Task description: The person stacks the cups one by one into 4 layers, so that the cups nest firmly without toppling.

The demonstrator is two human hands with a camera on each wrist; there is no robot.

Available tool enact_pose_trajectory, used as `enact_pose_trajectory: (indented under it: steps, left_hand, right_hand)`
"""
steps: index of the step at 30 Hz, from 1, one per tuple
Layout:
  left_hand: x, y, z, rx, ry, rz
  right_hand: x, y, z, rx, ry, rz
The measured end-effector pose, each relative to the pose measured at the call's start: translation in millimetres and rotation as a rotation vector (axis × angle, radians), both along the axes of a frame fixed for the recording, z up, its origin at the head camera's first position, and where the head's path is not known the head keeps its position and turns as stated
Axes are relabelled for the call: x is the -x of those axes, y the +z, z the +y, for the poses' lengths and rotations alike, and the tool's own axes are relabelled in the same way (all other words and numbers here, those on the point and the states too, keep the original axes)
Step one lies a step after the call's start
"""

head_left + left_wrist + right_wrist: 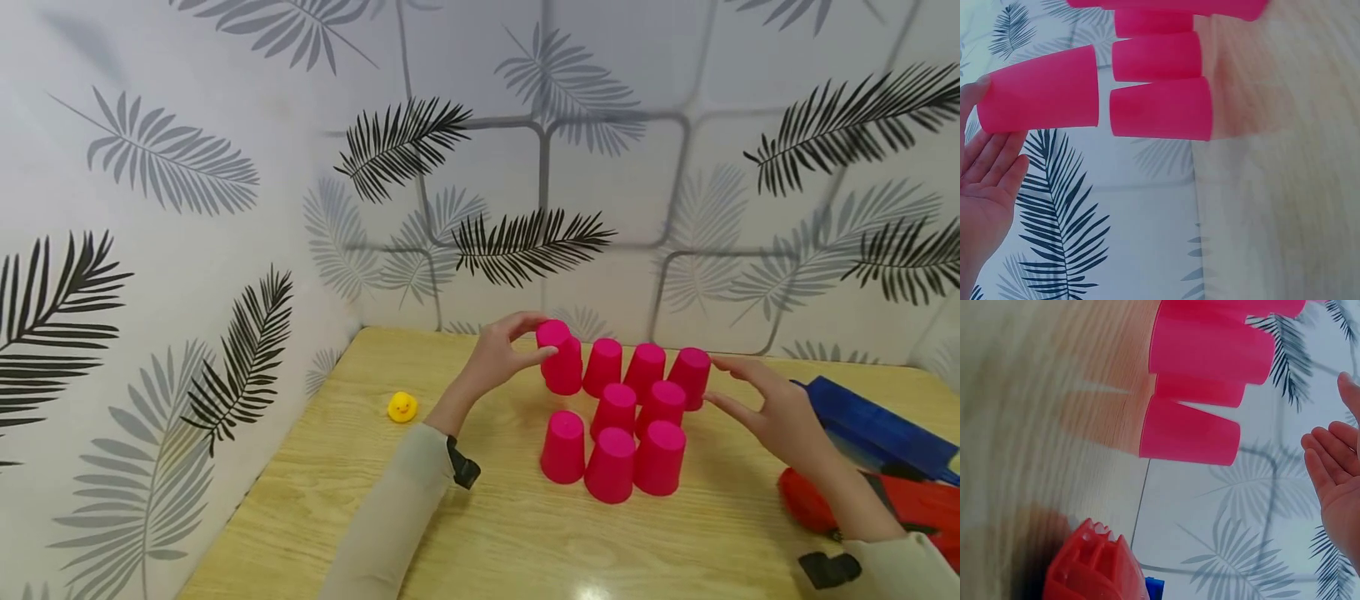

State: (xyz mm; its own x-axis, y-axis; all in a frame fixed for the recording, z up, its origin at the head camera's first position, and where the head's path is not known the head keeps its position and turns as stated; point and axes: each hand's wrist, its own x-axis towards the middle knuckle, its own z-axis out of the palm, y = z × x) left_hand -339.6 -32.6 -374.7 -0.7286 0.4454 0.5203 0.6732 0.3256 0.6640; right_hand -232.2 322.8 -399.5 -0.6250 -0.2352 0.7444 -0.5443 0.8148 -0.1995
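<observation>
- Head view shows the left hand (504, 354) pinching an upturned pink cup (558, 357) near its top, at the left end of the back row of the pink cups (622, 417) on the wooden table (495, 533). Whether that cup is lifted or sits on another cup, I cannot tell.
- The right hand (772, 408) hovers with its fingers spread and relaxed, holding nothing, just beside the rightmost back cup (690, 375).
- To do this step well, I judge the held cup should stay upright with the grip high and light, so the fingers clear the neighbouring cup, which stands very close.
- Any set-down probably wants to be straight and slow, since the cups stand tightly together and a nudge could topple several.
- The right hand would do best to stay clear of the row's end rather than brush it.
- A small yellow duck (402, 407) sits well apart on the left, out of the way.
- A blue object (870, 421) and a red object (907, 500) lie at the right, near the right forearm; these could crowd that arm.
- Leaf-patterned walls (187, 208) close in behind and at the left.
</observation>
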Motion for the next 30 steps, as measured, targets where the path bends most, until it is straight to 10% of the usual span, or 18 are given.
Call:
enact_pose_trajectory:
  steps: [12, 30]
  left_hand:
    - [23.9, 15.1, 32.7, -0.13, 0.027, 0.016]
    - [46.4, 10.7, 56.9, 0.039, 0.05, 0.025]
  right_hand:
    - [-38.4, -7.1, -24, -0.03, 0.1, -0.055]
    - [-41.8, -10.4, -44, -0.066, 0.009, -0.474]
